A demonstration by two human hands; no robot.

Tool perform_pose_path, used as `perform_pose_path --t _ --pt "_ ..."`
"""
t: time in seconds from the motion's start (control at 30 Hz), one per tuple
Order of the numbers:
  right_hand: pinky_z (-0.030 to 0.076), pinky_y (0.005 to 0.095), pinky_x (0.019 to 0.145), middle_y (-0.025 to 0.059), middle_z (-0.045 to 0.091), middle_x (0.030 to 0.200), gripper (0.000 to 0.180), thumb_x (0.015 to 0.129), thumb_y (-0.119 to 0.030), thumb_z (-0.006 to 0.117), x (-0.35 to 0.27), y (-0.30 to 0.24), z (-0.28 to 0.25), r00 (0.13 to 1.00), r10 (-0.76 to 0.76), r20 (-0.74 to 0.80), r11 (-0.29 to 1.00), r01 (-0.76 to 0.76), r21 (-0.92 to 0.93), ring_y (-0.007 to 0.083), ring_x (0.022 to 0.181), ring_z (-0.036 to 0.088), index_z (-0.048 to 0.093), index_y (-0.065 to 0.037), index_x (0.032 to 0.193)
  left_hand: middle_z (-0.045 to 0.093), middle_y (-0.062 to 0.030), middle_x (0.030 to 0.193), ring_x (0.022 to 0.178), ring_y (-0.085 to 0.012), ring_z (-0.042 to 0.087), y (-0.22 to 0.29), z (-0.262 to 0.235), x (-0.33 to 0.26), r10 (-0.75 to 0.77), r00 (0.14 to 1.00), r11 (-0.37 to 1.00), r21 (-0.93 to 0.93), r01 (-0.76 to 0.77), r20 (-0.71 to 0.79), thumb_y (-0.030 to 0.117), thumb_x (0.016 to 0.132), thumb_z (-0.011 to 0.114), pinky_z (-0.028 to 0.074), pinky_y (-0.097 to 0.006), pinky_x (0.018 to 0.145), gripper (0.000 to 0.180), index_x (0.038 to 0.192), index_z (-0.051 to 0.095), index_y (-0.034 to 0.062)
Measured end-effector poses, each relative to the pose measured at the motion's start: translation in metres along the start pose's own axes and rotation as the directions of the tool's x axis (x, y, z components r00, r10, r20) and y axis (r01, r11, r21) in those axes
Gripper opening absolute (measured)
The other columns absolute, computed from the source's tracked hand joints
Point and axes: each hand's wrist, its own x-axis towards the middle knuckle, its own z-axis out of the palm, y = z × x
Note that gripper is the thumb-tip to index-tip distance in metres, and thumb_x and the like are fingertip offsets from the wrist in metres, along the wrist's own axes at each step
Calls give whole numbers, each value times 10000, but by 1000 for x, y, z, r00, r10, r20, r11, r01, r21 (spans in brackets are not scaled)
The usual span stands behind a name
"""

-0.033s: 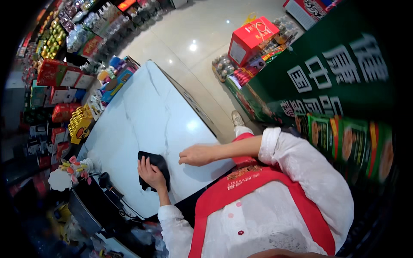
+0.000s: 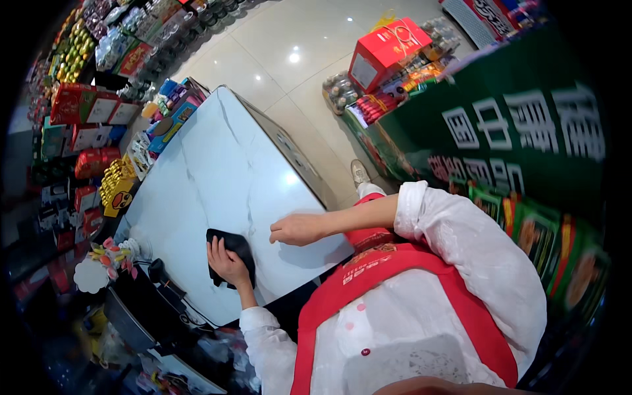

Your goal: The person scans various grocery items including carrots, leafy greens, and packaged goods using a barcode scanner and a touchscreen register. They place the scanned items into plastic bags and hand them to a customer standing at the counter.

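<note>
A folded black cloth lies on the white marble-patterned counter, close to the side where I stand. My left hand rests on top of it, fingers bent over the fabric and pressing it down. To the right, at the counter's near right part, my right hand hovers just above or touches the surface; which one I cannot tell. Its fingers are curled in, and nothing shows in them. A gap of bare counter separates this hand from the cloth.
A dark monitor and cables stand at the counter's left end, beside artificial flowers. Gold-wrapped goods in a yellow box line the far left edge. Across the aisle, a red carton sits by a green display.
The whole view has shifted slightly. My left hand stays on the black cloth, and my right hand keeps its curled shape beside it.
</note>
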Motion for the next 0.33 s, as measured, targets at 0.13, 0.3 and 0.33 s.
perform_pose_path --t 0.13,0.3,0.33 --pt "475 414 699 129 588 875 157 786 -39 526 11 -4 -25 998 -50 44 993 45 108 325 824 595 603 -44 923 598 -98 1168 1139 -331 514 5 -14 -6 -28 999 999 -24 27 -46 -8 772 444 403 -435 942 302 1017 619 22" --pt "473 401 731 132 582 960 176 783 -12 529 18 9 -42 976 -191 104 975 176 137 309 876 592 615 -73 924 606 -85 1161 1143 -320 518 8 -13 -2 -57 996 998 -23 56 -61 16 770 446 404 -425 952 305 1014 627 42" --pt "471 392 758 135 577 998 189 782 -4 529 17 15 -45 975 -180 132 978 163 128 292 905 592 621 -88 925 601 -81 1171 1161 -314 506 5 -11 -6 -60 996 998 -33 58 -61 39 762 469 381 -415 984 308 1024 630 59"
